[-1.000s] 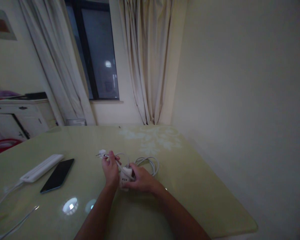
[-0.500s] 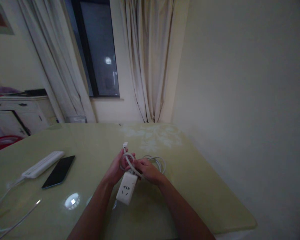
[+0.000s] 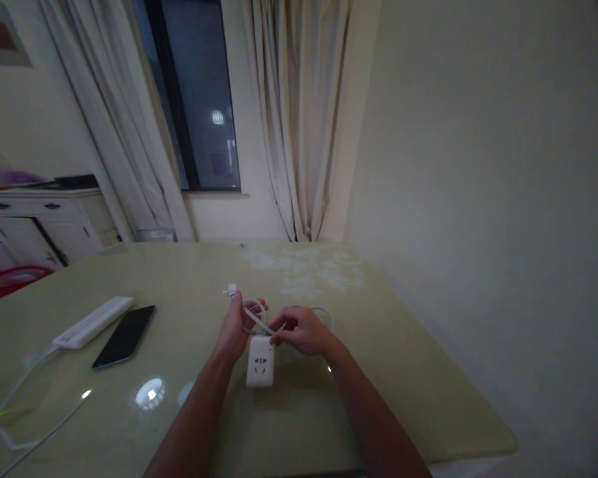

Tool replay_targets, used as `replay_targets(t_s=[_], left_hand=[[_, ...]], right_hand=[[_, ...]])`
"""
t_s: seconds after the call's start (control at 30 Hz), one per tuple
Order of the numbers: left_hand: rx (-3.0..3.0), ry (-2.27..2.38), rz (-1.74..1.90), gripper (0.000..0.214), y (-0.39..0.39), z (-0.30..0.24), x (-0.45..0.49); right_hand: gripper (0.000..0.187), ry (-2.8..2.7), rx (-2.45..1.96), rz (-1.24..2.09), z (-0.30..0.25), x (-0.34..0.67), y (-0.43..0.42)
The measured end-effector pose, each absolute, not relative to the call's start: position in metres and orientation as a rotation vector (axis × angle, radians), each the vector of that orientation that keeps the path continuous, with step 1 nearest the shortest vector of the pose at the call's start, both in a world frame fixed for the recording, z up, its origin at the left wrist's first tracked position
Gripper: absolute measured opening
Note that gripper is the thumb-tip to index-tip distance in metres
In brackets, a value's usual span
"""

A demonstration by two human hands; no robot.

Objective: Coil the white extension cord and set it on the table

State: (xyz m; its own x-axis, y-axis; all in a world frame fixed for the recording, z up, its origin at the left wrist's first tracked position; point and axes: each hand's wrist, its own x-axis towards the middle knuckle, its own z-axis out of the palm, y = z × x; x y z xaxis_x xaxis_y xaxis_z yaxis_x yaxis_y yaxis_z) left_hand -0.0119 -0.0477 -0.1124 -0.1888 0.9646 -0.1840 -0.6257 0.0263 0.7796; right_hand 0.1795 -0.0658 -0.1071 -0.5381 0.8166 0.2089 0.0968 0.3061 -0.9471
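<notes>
Loops of a white power cord (image 3: 252,317) lie in my left hand (image 3: 233,330), whose fingers curl round them. Above its thumb the cord's white plug (image 3: 231,291) sticks up, prongs to the left. My right hand (image 3: 303,330) pinches the cord between thumb and fingertips, just over the top of a white socket block (image 3: 260,362). The block hangs upright below my hands, its socket slots towards me. Behind my right hand, more of the cord curves in a loop.
Left on the glossy greenish table (image 3: 418,398) lie a white power strip (image 3: 94,323) and a dark phone (image 3: 124,337). A thin white cable (image 3: 50,435) runs near the front left. A wall (image 3: 478,199) borders the table's right side.
The socket block has swung from tilted to nearly upright. My right hand has shifted its grip along the cord, and the plug has tipped to the left.
</notes>
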Motion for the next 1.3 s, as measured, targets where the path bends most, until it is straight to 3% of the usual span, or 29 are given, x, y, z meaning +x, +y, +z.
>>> replay_targets(t_s=[0.13, 0.23, 0.37, 0.47, 0.57, 0.8, 0.93, 1.1, 1.3], left_hand=[[0.438, 0.949, 1.56, 0.039, -0.045, -0.114, -0.011], [0.417, 0.93, 1.541, 0.033, -0.044, -0.111, -0.011], [0.42, 0.868, 1.488, 0.031, -0.046, -0.105, -0.01], [0.432, 0.767, 1.427, 0.029, -0.051, -0.104, -0.008], [0.423, 0.659, 1.387, 0.02, -0.056, -0.108, -0.006], [0.46, 0.651, 1.449, 0.005, -0.062, -0.121, 0.016], [0.458, 0.823, 1.659, 0.009, -0.061, -0.121, -0.001], [0.527, 0.96, 1.931, 0.016, -0.066, -0.105, -0.068], [0.931, 0.874, 1.953, 0.03, -0.104, -0.059, -0.078]], right_hand=[[0.037, -1.969, -0.759, 1.275, -0.102, 0.186, -0.066], [0.011, -2.052, -0.789, 0.731, -0.098, 0.186, -0.068], [0.018, -1.998, -0.972, -0.03, -0.101, 0.179, -0.07], [0.019, -1.891, -1.128, -0.252, -0.108, 0.17, -0.074], [0.021, -1.811, -1.228, -0.17, -0.113, 0.159, -0.078], [0.03, -1.675, -1.327, 0.479, -0.112, 0.148, -0.074], [0.032, -1.714, -1.237, 0.957, -0.114, 0.174, -0.101], [0.035, -1.871, -1.264, 1.32, -0.107, 0.247, -0.183], [0.042, -1.849, -1.33, 1.174, -0.067, 0.308, -0.224]])
